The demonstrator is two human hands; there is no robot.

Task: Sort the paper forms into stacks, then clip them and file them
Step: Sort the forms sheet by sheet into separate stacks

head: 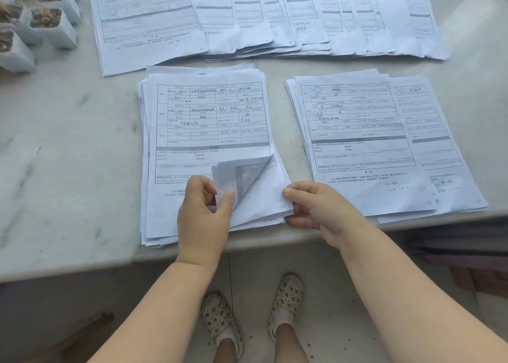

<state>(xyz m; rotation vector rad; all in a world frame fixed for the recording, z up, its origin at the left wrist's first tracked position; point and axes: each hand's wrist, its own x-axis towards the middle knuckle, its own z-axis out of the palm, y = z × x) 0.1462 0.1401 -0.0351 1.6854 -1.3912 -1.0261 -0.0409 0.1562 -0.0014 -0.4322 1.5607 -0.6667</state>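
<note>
A thick stack of printed forms lies on the marble table in front of me. My left hand pinches the lower right corner of its top sheet, which is curled up and folded back. My right hand grips the stack's lower right corner at the table's front edge, thumb on top. To the right lies a second, thinner stack of forms, untouched. Several overlapping forms are spread in a row along the back.
White pots with dried plants stand at the back left. The table's front edge runs just below my hands. Below it are the tiled floor and my feet in sandals. Dark objects sit under the table at right.
</note>
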